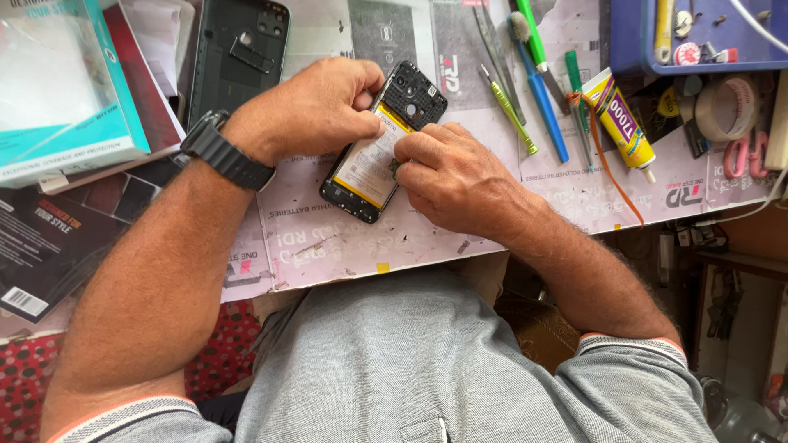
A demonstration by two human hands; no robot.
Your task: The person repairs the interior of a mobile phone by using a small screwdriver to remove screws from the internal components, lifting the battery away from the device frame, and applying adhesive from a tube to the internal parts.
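An opened phone (379,148) lies tilted on the tabletop (328,238), back cover off, its battery with a yellow edge showing and the camera end pointing up and to the right. Both hands are on it. The left hand (316,107), a dark watch (223,150) on its wrist, is curled over the phone's upper left side, fingers bent and gripping the edge near the camera end. The right hand (455,176) comes in from the other side — its fingertips pinch at something small on the battery's right edge, too small to make out.

Just above the left hand lies the phone's back cover (238,53), dark, inside face up. To the left sit a teal-and-clear box (57,90) and dark printed packets (57,238), overlapping one another.

Right of the phone, tools lie side by side on the tabletop: a green screwdriver (509,111), tweezers (492,45), a blue-handled brush (538,82) and another green tool (579,98). Beside them is a yellow glue tube (620,119), nozzle down and to the right, with an orange string trailing from it. Further right — a tape roll (726,107) and pink-handled scissors (743,156). A blue tray (698,37) with small parts sits at the top right corner.
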